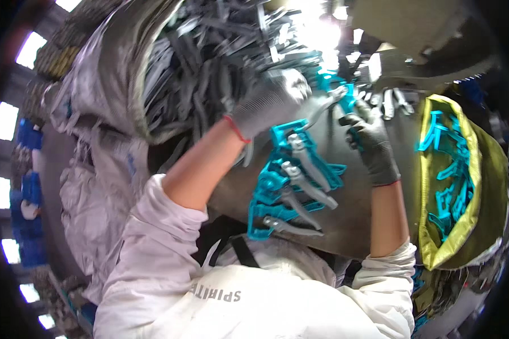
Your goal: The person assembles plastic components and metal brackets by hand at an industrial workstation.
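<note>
teal piece (348,99) at right fingers (369,120), grey lever (329,103) leftward

The head fisheye faces down, near the worktop (354,217).

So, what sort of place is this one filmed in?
Probably a factory or workshop handling parts in bulk: a large whitish sack is filled with grey parts, a yellow bag holds turquoise pieces, and more of both colours lie on a metal worktable.
</note>
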